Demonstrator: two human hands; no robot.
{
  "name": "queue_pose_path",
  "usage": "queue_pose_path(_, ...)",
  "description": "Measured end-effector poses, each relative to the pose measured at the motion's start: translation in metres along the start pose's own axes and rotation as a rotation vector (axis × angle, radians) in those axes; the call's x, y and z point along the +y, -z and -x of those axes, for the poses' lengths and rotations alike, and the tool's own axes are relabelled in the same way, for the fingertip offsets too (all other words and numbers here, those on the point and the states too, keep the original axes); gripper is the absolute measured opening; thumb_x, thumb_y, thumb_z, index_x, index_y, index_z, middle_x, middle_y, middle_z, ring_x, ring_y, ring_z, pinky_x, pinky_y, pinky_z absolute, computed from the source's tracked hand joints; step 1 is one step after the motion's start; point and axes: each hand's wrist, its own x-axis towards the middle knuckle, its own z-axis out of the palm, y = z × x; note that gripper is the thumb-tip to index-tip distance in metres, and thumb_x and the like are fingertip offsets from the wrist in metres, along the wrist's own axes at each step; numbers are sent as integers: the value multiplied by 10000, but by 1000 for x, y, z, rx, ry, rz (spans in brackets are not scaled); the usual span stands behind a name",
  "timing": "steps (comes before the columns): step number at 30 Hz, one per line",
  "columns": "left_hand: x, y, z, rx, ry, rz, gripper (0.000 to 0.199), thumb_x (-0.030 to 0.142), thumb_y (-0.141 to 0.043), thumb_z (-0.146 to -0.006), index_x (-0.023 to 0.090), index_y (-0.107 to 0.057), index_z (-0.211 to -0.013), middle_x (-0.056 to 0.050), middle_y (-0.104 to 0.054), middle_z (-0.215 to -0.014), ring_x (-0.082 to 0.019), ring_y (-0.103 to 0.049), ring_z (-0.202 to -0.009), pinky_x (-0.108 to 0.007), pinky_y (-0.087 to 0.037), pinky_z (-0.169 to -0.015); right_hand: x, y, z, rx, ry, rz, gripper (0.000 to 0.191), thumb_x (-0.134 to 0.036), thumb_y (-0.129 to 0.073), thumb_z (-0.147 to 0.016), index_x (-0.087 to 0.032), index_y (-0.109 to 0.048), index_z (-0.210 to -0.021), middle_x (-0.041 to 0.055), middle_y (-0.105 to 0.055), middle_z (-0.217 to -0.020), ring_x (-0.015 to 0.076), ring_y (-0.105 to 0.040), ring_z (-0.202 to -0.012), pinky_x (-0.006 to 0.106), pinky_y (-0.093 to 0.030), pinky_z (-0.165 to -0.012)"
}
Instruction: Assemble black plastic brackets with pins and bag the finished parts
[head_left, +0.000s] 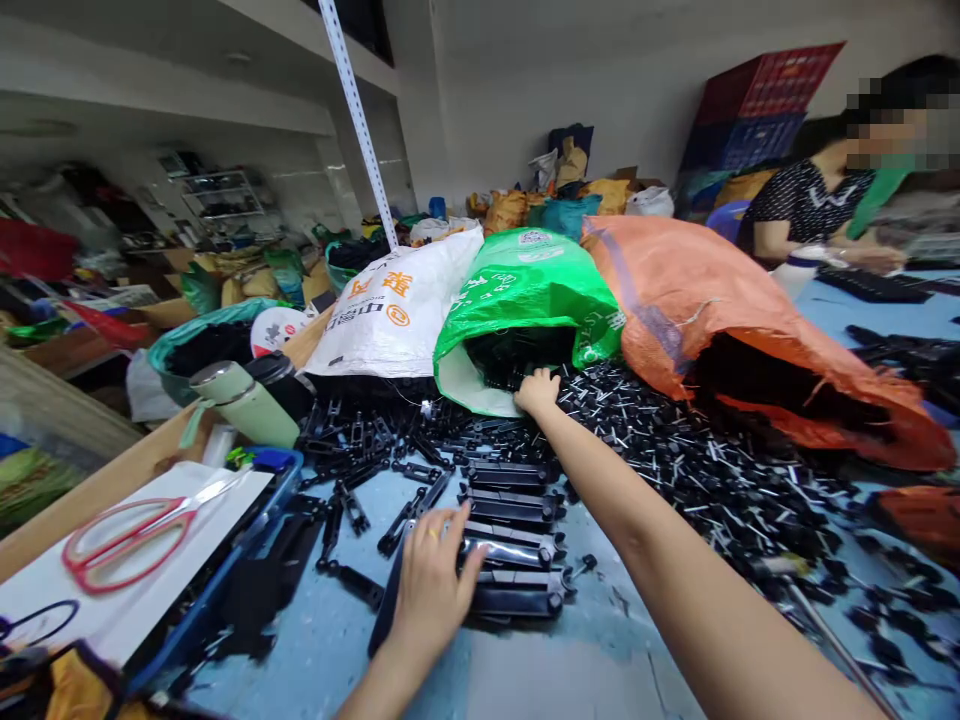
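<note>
My left hand (435,580) rests at the left end of a row of long black parts (517,595) lying side by side on the blue table (300,665). Its fingers are apart over one of the parts. Farther off, my right hand (538,391) reaches to the mouth of a green sack (540,270) that lies open with black pieces inside. The fingers of that hand are bent, and whether they hold anything is too small to tell. Loose black parts (360,440) lie left of the row, and a heap of small black pieces with metal pins (675,470) spreads to its right.
A white sack (397,300) and an open orange sack (720,290) flank the green one. At left are a light green bottle (247,400), red-handled scissors (127,540) on white paper, and a blue tray (195,600). Another person (810,205) sits at the right back.
</note>
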Motion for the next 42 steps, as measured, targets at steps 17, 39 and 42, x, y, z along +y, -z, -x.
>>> queue_pose_path(17, -119, -41, -153, -89, 516, -281, 256, 69, -401, -775, 31, -598, -933, -207, -584, -973, -271, -546, -946, -364, -445, -791, 48, 106, 196, -437, -334, -1550, 258, -241, -577, -771, -173, -513, -1012, 92, -638, -986, 181, -630, -911, 309, -518, -805)
queue_pose_path(39, 111, 15, 96, -418, 466, 920, 388, 450, -526, -770, 165, -574, -1029, -47, -622, -848, -151, -560, -640, -250, -437, -563, 104, 105, 410, -278, 391, 93, 521, -159, -461, -819, -189, -372, -1331, 111, -567, -1126, 231, -514, -1044, 395, -416, -910)
queue_pose_path(42, 124, 16, 95, -387, 477, 981, 433, 463, -489, -794, 162, -556, -1098, -33, -605, -809, -120, -527, -562, -234, -423, -517, 98, 109, 406, -212, 271, 179, 506, -115, -513, -756, -168, -436, -1253, 113, -550, -1048, 241, -510, -994, 369, -445, -832)
